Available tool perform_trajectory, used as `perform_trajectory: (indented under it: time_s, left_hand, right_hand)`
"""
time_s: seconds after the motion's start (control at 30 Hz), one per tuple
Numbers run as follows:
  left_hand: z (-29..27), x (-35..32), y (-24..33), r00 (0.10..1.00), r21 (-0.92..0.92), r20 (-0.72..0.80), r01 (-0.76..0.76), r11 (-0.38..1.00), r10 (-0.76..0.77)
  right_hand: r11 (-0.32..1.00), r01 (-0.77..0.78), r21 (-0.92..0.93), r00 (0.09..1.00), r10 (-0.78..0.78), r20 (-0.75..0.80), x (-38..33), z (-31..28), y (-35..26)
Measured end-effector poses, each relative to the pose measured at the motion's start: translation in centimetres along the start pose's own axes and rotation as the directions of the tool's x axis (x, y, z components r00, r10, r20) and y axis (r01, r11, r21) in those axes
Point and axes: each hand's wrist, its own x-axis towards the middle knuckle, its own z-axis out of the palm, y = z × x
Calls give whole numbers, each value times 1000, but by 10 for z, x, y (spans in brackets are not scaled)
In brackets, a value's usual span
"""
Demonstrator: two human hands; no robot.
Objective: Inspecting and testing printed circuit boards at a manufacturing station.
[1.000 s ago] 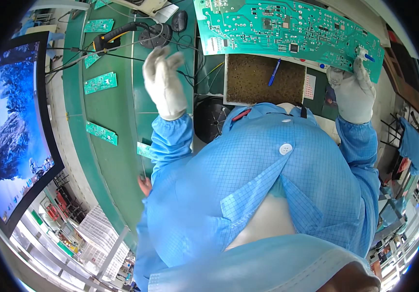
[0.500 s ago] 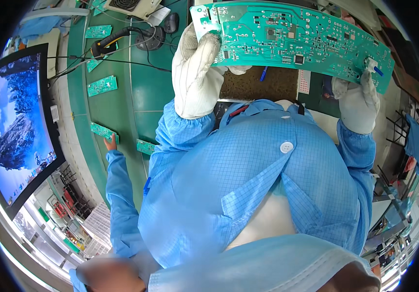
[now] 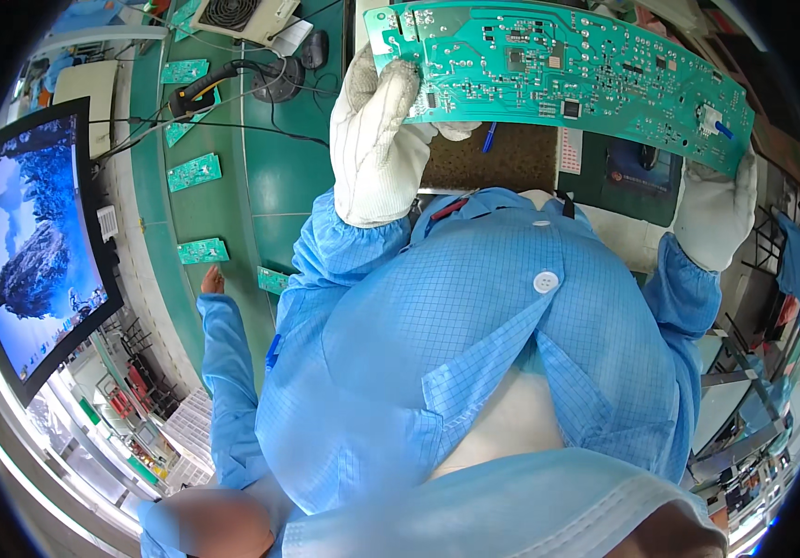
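Observation:
A long green circuit board, dotted with solder joints and small chips, is held up in front of me across the top of the view. My left hand, in a white glove, grips its left end, thumb on the near face and other fingers partly hidden behind. My right hand, also gloved, is closed at the board's lower right corner, with most of its fingers hidden by the board. Near that corner sits a white connector with a blue piece sticking out.
Smaller green boards lie along the green bench at left; another person's hand is at one. A scanner with cables, a mouse and a monitor stand left. Below the board are a brown pad and blue pen.
My right hand has shifted from beside the white connector outward to the board's right corner, uncovering the connector. The long board stays nearly in place. The other person's fingers have drawn down the small board.

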Motion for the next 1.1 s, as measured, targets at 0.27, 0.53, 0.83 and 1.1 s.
perform_trajectory:
  time_s: [0.27,0.53,0.83,1.1]
  left_hand:
    - [8,0,-12,998,-20,62,6,1000,-5]
    - [17,1,-15,997,45,71,-13,999,10]
    - [19,3,-21,996,-29,82,20,999,-18]
    - [27,5,-25,1000,-47,-4,10,999,-10]
  right_hand:
    - [823,-226,521,971,230,58,7,-22,9]
    - [953,-159,259,985,170,-20,10,-26,19]
    - [991,-131,6,988,131,-86,13,-33,25]
    - [789,440,-429,889,-450,86,13,-42,41]
